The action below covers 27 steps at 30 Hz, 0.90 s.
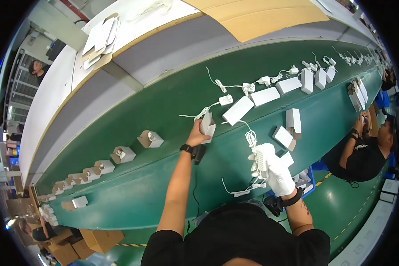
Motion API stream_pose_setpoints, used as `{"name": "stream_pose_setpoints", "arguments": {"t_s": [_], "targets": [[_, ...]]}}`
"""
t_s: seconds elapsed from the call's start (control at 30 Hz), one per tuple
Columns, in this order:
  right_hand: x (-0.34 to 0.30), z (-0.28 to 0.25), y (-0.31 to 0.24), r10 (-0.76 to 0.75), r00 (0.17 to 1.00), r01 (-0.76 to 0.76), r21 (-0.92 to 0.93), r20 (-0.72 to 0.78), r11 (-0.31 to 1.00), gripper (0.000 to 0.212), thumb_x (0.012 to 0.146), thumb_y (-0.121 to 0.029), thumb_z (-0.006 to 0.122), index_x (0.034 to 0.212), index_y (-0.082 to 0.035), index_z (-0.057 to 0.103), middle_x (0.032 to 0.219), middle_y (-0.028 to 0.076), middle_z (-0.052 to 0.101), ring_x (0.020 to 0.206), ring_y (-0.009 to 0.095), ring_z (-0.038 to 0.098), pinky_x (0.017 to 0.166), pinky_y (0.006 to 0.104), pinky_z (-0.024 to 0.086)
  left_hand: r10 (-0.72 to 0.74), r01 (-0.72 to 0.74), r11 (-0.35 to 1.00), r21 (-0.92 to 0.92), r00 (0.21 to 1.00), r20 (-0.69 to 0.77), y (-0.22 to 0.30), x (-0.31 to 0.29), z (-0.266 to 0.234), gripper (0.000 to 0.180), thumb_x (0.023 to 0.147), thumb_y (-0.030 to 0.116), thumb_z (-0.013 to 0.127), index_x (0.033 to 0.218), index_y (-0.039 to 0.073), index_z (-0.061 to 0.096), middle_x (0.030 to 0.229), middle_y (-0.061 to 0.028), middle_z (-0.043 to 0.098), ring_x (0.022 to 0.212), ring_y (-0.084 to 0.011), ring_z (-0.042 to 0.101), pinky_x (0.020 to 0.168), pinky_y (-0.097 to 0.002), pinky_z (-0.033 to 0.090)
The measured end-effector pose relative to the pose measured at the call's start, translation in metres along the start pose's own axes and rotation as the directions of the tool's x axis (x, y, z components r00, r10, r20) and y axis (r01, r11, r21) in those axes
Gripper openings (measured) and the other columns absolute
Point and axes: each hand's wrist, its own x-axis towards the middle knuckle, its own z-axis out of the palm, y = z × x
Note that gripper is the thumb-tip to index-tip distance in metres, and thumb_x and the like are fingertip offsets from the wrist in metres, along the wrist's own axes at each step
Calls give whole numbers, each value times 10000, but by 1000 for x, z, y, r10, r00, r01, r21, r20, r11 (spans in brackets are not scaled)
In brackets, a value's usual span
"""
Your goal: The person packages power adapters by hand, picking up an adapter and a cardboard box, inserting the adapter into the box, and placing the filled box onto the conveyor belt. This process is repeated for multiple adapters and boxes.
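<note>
My bare left hand (197, 134) grips a small white carton (208, 126) with its flap up, at the near edge of the belt. A white adapter (226, 99) with a coiled cord lies just beyond it. In a white glove, my right hand (272, 168) is closed around a white block-shaped adapter (260, 158), whose bundled cord (251, 138) sticks up past the fingers. Another white cord (240, 193) trails below that hand; where it leads is hidden. White cartons (238, 111) lie on the belt to the right of my left hand.
Open cartons (150, 139) with white items inside line the green belt (173, 102) leftward. More adapters (264, 80) and cords lie along it to the right. Several cartons (293, 119) rest on the green bench (226, 164). A blue bin (313, 178) stands below. A co-worker (363, 150) sits at right.
</note>
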Motion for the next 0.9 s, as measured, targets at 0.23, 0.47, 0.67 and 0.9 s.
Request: {"name": "stream_pose_setpoints", "arguments": {"t_s": [0.23, 0.47, 0.67, 0.9], "targets": [[1, -6, -2, 208, 974, -208, -2, 92, 978, 416, 902, -298, 546, 1193, -3, 519, 1042, 85, 599, 819, 137, 594, 713, 250, 496, 279, -142, 878, -457, 927, 249, 53, -62, -5, 860, 591, 50, 762, 1338, 125, 342, 1240, -43, 477, 1196, -196, 429, 954, -374, 398], [51, -15, 19, 319, 938, -283, -225, 139, 932, 368, 878, -259, 582, 1116, 21, 575, 937, 84, 632, 794, 122, 604, 665, 252, 497, 290, -147, 920, -362, 878, 381, 92, -104, -24, 878, 570, 87, 817, 1333, 117, 385, 1270, -38, 475, 1187, -178, 443, 950, -370, 405], [80, 11, -12, 117, 935, 299, -920, 335, 253, 306, 806, -202, 629, 1044, -9, 617, 890, 135, 638, 799, 235, 632, 674, 327, 504, 352, -304, 933, -194, 886, 303, 125, -123, -22, 870, 529, 154, 863, 1292, 86, 450, 1229, -55, 517, 1166, -196, 475, 944, -352, 414], [90, 34, 33, 36, 819, 518, -712, 572, -475, 181, 774, -174, 598, 910, -63, 643, 822, 145, 632, 764, 304, 622, 626, 382, 492, 360, -328, 925, -193, 919, 163, 98, -127, -25, 839, 512, 188, 870, 1248, 62, 486, 1161, -83, 559, 1111, -211, 511, 948, -335, 399]]}}
